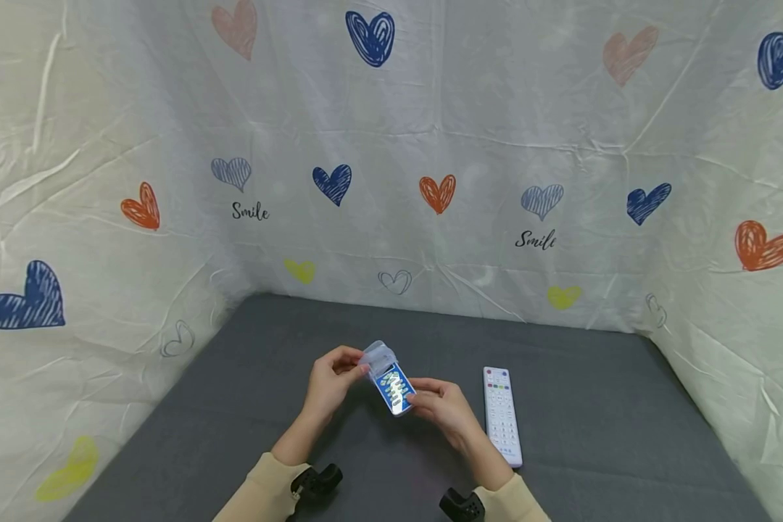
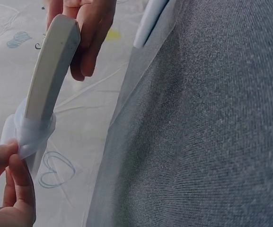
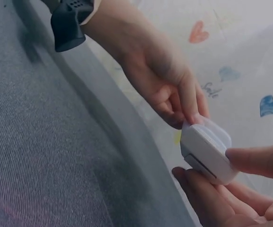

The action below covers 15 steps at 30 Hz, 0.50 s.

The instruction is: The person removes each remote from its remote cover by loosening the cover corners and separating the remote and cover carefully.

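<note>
Over the table, both hands hold a small white remote control (image 1: 394, 389) with a blue, button-covered face. A translucent soft sleeve (image 1: 378, 357) covers its upper end. My left hand (image 1: 328, 382) pinches the sleeve between thumb and fingers at that end. At the lower end, my right hand (image 1: 445, 408) grips the remote's body, thumb on one side and fingers on the other. In the left wrist view the sleeve (image 2: 32, 130) looks bunched around the remote (image 2: 53, 66). The right wrist view shows the remote's rounded white end (image 3: 207, 153); its blue face is hidden there.
A longer white remote control (image 1: 502, 415) lies on the dark grey tabletop (image 1: 600, 420), just right of my right hand. White cloth (image 1: 391, 130) with printed hearts hangs behind the table and along both sides. Black wrist cameras (image 1: 317, 480) sit on both sleeves.
</note>
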{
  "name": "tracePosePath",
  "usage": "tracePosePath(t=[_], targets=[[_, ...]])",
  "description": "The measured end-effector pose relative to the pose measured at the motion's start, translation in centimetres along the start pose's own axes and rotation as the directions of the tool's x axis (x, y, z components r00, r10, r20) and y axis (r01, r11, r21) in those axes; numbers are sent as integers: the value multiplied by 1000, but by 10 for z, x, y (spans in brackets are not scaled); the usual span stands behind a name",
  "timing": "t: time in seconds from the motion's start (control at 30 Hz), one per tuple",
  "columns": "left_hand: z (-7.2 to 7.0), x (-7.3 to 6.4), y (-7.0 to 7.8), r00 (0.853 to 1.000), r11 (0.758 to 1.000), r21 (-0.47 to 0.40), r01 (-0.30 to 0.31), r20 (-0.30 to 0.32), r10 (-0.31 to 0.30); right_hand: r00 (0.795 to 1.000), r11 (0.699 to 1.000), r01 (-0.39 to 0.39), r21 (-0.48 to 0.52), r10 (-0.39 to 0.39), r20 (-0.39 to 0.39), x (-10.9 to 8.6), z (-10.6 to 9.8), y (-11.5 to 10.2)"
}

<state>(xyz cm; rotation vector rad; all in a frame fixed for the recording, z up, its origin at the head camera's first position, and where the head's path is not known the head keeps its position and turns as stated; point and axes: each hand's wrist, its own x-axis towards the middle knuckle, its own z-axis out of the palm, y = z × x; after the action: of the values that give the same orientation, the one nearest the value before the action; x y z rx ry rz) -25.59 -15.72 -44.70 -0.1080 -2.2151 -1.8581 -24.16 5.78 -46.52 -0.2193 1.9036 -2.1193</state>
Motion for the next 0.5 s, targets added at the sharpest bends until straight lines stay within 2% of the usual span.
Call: tracePosePath(t=[0.2, 0.4, 0.5], targets=[[-1, -2, 4, 999, 999, 42, -26, -22, 27, 1000, 999, 1, 44, -1, 1, 1, 3, 2], [-2, 0, 8, 994, 987, 135, -82, -59, 91, 1000, 999, 5, 53, -5, 3, 1, 5, 3], [-2, 8, -2, 990, 984, 147, -101, -88, 115, 1000, 998, 13, 60, -14, 6, 2, 6, 2]])
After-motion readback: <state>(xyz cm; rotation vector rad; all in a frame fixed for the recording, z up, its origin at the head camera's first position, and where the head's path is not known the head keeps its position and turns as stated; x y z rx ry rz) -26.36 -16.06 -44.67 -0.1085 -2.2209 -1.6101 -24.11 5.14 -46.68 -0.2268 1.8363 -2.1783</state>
